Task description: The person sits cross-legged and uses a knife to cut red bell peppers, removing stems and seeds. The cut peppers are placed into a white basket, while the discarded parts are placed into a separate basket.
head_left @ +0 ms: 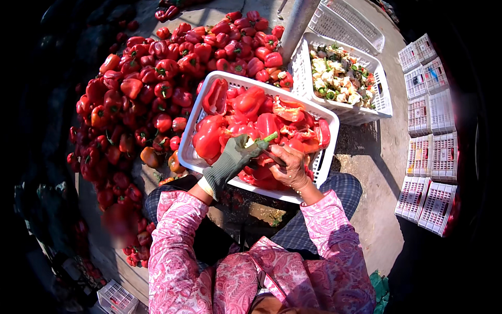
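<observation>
My left hand (233,158), in a grey-green glove, is closed on a pepper core with a green stem (270,137). The stem pokes out past its fingertips toward my right hand. Bare and curled, my right hand (291,166) grips a slim dark tool (275,158) that looks like a small knife; most of it is hidden by the fingers. Both hands are close together over a white plastic basket (184,152). Opened and cut red pepper pieces (248,102) fill this basket, which rests at my knees.
A big heap of whole red peppers (162,68) spreads over the ground at left and behind the basket. A white crate (384,94) of pale cores and green stems stands at back right, beside a metal pole (298,26). Stacked white crates (431,152) line the far right.
</observation>
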Action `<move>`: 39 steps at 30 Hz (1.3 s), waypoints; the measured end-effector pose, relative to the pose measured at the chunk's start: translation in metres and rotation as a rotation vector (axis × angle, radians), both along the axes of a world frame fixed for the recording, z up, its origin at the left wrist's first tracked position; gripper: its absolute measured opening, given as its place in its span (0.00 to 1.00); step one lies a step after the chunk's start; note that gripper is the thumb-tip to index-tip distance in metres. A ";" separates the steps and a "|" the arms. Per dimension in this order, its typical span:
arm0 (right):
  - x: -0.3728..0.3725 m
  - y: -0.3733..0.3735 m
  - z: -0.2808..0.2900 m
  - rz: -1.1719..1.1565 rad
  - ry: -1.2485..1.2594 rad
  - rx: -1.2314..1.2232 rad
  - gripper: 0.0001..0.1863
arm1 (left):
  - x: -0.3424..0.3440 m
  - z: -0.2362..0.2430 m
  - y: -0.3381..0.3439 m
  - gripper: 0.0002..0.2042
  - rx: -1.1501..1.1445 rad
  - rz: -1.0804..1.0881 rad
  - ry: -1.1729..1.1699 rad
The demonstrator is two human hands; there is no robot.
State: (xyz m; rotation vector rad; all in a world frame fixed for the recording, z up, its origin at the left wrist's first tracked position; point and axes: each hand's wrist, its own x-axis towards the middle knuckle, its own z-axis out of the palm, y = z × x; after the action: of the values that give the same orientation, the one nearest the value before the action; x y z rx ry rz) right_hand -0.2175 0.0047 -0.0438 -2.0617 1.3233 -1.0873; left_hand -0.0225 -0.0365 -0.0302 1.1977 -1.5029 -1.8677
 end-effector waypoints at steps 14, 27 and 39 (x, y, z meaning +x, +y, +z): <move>-0.015 -0.003 -0.002 0.194 -0.185 0.394 0.22 | 0.010 0.009 0.018 0.17 0.231 0.082 0.007; -0.017 -0.007 -0.007 0.163 -0.323 0.555 0.24 | 0.013 -0.010 0.029 0.18 0.069 0.108 0.069; -0.002 0.000 0.025 -0.189 -0.206 0.463 0.26 | 0.002 -0.046 0.027 0.15 -0.056 0.498 0.021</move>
State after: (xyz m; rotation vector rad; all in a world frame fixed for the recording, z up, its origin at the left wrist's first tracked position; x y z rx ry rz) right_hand -0.2190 0.0043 -0.0192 -1.4756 1.5154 -0.9301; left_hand -0.0205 -0.0091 -0.0759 1.3690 -1.1049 -1.4890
